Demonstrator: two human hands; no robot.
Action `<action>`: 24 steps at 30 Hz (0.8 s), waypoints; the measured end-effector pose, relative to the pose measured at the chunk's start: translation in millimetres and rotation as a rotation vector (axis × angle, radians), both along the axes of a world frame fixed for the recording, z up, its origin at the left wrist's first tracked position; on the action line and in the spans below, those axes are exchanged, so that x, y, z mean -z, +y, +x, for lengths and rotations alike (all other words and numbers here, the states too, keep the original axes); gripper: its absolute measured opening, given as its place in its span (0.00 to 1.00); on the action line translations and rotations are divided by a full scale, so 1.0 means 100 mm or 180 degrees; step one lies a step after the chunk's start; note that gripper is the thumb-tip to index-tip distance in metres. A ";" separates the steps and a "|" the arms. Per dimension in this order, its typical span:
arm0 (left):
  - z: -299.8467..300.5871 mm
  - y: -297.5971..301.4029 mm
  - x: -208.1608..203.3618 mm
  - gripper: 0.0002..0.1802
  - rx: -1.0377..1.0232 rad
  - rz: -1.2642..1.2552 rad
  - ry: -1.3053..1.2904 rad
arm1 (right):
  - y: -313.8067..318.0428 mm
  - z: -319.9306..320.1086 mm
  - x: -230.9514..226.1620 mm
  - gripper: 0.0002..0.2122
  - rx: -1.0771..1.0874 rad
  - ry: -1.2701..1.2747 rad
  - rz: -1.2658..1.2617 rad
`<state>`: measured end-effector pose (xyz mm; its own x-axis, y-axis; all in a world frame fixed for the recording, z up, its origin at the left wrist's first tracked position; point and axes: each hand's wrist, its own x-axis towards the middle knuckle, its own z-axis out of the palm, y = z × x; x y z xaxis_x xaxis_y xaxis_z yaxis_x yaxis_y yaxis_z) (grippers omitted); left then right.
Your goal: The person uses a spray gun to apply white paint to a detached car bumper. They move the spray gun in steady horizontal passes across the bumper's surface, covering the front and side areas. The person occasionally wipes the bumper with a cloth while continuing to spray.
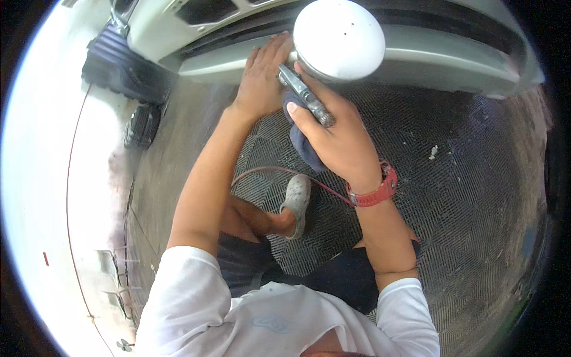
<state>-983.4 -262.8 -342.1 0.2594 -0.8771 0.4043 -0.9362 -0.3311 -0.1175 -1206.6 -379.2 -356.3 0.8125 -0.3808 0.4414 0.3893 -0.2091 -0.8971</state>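
My right hand (pixel 345 134) is closed round the grip of a metal spray gun (pixel 307 95) with a large round white cup (pixel 339 40) on top. Small dark specks dot the cup's lid. Below the gun hangs a dark blue cloth (pixel 304 146), against my right hand; whether my fingers hold it too is hidden. My left hand (pixel 264 77) lies with fingers stretched out on the pale bumper (pixel 220 64) of a vehicle, just left of the gun. The cup covers part of that bumper.
A reddish hose (pixel 267 168) curves over the dark ribbed floor mat (pixel 452 196) near my foot in a grey clog (pixel 297 199). At the left stand a black plastic part (pixel 128 68) and a smaller black object (pixel 143 127) by the white wall. White scraps (pixel 433 152) lie on the mat.
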 end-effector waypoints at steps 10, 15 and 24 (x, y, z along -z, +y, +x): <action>0.92 1.02 0.05 0.62 -0.0729 -0.0215 -0.0121 | 0.70 0.69 0.11 0.30 0.0032 -0.0076 0.0258; 1.63 1.59 0.07 0.64 -0.0878 -0.0243 -0.0112 | 1.06 1.10 0.11 0.31 0.0217 -0.0286 -0.0318; 2.81 2.33 0.03 0.61 -0.1710 -0.0047 -0.0115 | 1.59 1.58 -0.09 0.31 -0.0052 0.0018 -0.1240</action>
<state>-702.2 -29.9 -345.0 0.6557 -0.6189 0.4325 -0.6300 -0.7642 -0.1382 -1048.4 -220.5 -346.9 0.8200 -0.1726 0.5457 0.3906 -0.5282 -0.7540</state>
